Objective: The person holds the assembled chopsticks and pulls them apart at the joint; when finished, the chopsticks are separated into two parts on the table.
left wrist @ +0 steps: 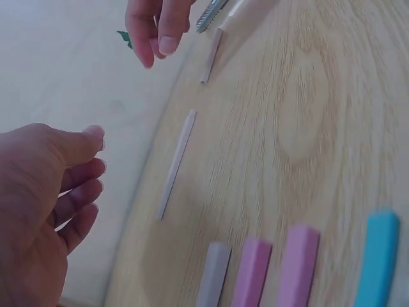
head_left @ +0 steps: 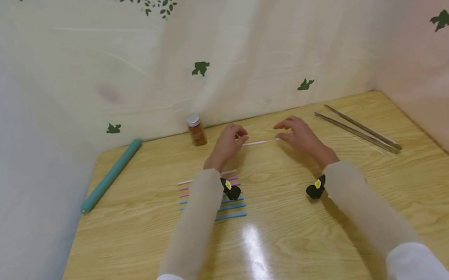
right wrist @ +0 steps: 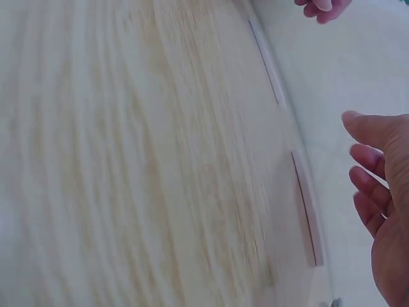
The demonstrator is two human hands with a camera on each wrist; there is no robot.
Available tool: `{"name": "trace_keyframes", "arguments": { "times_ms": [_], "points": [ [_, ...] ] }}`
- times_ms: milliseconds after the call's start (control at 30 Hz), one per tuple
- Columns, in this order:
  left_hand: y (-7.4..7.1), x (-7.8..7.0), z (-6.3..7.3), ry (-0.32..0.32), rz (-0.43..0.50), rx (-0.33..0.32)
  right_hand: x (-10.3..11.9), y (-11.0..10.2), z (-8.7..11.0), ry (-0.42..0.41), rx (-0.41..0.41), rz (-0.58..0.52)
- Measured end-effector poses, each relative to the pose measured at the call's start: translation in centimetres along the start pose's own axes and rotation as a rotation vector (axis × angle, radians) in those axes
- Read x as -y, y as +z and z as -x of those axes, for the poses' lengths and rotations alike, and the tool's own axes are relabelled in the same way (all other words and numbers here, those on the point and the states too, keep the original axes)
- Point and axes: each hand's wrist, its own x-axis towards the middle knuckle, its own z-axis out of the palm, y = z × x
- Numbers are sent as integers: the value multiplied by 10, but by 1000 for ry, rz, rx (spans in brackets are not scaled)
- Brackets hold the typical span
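Two slim pale sticks lie end to end across the back of the table, a gap between them. My left hand [head_left: 229, 143] is near the left stick [left wrist: 176, 166], its fingers loosely bent and apart from it in the left wrist view. Beside the right stick [right wrist: 307, 208] is my right hand [head_left: 299, 134], thumb and fingers spread, nothing held. In the head view that hand hides most of its stick. Nearer me, several coloured sticks lie in a row, partly under my left forearm: a pale one [left wrist: 214, 275], pink ones [left wrist: 298, 265] and blue ones [head_left: 230, 216].
A jar [head_left: 197, 132] with a silver lid and reddish-brown contents stands at the back edge. To the left lies a blue-green rod [head_left: 112, 176]. Long metal tongs [head_left: 356, 132], spread in a narrow V, lie at the right. A pale curtain [head_left: 241, 79] hangs behind the table.
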Motion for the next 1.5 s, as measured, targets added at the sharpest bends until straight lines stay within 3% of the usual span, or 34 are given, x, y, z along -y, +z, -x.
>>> {"name": "trace_keyframes", "arguments": {
  "times_ms": [367, 767, 933, 1133, 1500],
  "points": [
    [-29, 27, 50, -3, 73, -114, 30, 25, 4, -23, 47, -85],
    [-60, 66, 103, -130, 159, -141, 61, 57, 5, -50, 118, -167],
    [-66, 79, 125, -195, 155, -122, 69, 73, 4, -74, 148, -186],
    [-70, 87, 144, -209, 131, -88, 78, 88, 5, -66, 199, -203],
    [-70, 92, 158, -216, 72, 10, 86, 103, 7, -15, 284, -123]
  ]
}}
